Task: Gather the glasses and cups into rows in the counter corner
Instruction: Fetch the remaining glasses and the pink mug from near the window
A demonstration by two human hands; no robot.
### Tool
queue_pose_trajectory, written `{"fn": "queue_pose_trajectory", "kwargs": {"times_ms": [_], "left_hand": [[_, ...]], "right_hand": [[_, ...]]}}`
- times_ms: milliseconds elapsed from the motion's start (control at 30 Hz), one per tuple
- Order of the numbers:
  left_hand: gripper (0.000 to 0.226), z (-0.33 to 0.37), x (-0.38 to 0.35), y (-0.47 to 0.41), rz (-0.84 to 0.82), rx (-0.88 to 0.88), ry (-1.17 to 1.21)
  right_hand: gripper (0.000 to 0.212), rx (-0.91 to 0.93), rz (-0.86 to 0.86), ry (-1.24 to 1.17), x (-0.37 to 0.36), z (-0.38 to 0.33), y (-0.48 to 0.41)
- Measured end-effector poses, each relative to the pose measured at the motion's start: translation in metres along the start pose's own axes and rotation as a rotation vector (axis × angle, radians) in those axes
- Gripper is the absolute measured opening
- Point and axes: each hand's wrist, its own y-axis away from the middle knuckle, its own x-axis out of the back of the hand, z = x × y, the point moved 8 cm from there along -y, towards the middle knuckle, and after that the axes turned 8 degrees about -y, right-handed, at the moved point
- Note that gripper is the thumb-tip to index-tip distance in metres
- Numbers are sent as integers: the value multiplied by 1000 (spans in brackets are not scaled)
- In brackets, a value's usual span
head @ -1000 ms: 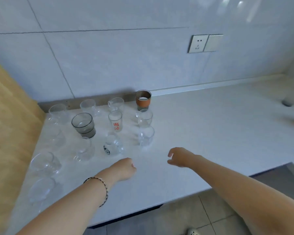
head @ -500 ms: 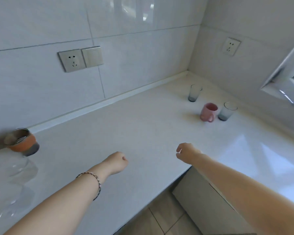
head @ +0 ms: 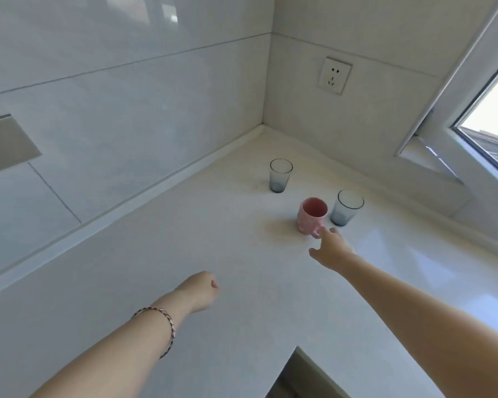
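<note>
A pink mug stands upright on the white counter near the far right corner, its handle turned toward me. A grey-tinted glass stands just right of it, and a second tinted glass stands farther back to the left. My right hand reaches out with fingers spread, its fingertips at the mug's handle, holding nothing. My left hand, with a bracelet on the wrist, hovers over the counter in a loose fist, well short of the cups.
Tiled walls meet in a corner behind the cups, with a socket on the right wall. An open window frame juts in at the right above the sill. The counter's front edge cuts in at the bottom.
The view swung right, away from the rows of glasses at the left toward the far corner. My right hand opened and stretched forward to the pink mug's handle; my left hand stayed fisted.
</note>
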Motion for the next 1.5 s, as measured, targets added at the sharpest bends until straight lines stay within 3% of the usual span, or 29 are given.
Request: {"fn": "queue_pose_trajectory", "kwargs": {"times_ms": [100, 200, 400, 700, 800, 1100, 1500], "left_hand": [[27, 17, 8, -30, -4, -29, -23], [26, 21, 12, -52, 0, 13, -20], [15, 26, 6, -83, 11, 158, 22], [24, 49, -4, -80, 17, 255, 51], [12, 44, -7, -67, 34, 276, 68], [16, -38, -40, 30, 53, 442, 209], [11, -263, -142, 293, 150, 712, 382]], "right_hand": [[54, -30, 39, -37, 18, 2, -37], [67, -38, 68, -58, 33, -2, -74], [85, 56, -72, 159, 20, -1, -137], [79, 150, -94, 61, 12, 9, -162], [82, 246, -84, 111, 9, -2, -152], [93, 585, -285, 210, -67, -94, -43], [99, 937, -539, 275, -259, -243, 252]]}}
